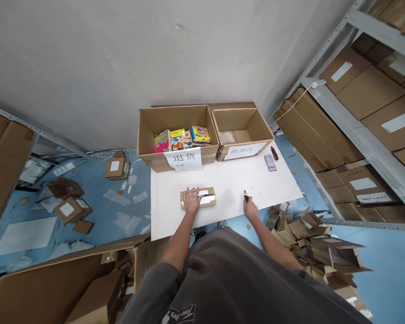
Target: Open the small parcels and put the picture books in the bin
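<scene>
A small flat cardboard box [207, 198] with a white label and shiny tape lies on the white tabletop [168, 222]. My left hand [191, 201] rests on the left part of this box, fingers spread across its top and covering some of it. To the right, at the table's front edge, my right hand [250, 209] is closed around a black and yellow utility knife [246, 195] that points away from me. Whether its blade is out is too small to tell. A gap of bare tabletop separates the knife from the box.
At the back stand a large carton [151, 159] with several books [200, 134] and another carton [270, 130]; both bear paper signs. A red and black tool [274, 153] lies at the right. Opened boxes [334, 252] pile up beside the table; shelving [357, 135] stands right.
</scene>
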The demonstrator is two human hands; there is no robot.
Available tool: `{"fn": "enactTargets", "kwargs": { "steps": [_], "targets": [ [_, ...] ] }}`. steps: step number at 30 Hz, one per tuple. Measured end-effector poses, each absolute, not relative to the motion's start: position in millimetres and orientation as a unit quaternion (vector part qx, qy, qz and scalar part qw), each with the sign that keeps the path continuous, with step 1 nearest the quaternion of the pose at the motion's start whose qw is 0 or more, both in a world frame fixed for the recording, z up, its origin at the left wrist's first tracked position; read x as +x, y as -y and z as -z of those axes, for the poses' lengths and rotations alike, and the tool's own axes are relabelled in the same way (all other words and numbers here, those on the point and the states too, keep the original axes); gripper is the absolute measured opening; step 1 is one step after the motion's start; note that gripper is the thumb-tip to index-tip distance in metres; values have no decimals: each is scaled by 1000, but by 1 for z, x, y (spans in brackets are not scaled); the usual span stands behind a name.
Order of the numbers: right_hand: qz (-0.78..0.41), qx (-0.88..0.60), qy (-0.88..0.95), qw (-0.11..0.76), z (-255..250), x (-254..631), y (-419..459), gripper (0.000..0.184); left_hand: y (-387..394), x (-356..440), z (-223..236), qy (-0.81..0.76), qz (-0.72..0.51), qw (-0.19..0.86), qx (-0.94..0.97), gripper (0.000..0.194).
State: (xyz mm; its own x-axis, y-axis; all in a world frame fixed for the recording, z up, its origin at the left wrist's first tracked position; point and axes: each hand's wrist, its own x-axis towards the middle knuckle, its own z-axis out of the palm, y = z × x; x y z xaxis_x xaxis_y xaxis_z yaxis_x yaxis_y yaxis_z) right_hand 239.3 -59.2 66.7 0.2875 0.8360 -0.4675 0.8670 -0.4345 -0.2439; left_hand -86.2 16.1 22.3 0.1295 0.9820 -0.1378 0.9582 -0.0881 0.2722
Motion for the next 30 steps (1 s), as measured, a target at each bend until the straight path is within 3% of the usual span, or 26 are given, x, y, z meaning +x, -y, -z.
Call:
{"fn": "enactTargets", "kwargs": {
  "steps": [4,10,13,19,22,25,30],
  "targets": [
    [249,807,-533,-52,-66,295,58,39,-16,-88,-23,-644,-37,146,750,68],
    [423,752,-471,-184,-19,174,46,59,-11,-77,-27,-669,-39,146,728,65],
    [439,767,-433,-177,-3,127,38,61,-4,-68,-34,-689,-31,161,706,69],
    [391,794,-447,-130,-8,112,-29,62,40,-50,-41,-755,-7,171,632,64],
    [385,777,-479,-134,-22,108,-72,56,57,-42,-42,-707,21,227,669,63],
    [391,758,-503,-138,-34,113,-89,59,54,-45,-47,-679,33,216,701,62],
    [397,737,-514,-187,-26,153,-37,64,19,-62,-58,-491,47,210,844,77]
  ]
}}
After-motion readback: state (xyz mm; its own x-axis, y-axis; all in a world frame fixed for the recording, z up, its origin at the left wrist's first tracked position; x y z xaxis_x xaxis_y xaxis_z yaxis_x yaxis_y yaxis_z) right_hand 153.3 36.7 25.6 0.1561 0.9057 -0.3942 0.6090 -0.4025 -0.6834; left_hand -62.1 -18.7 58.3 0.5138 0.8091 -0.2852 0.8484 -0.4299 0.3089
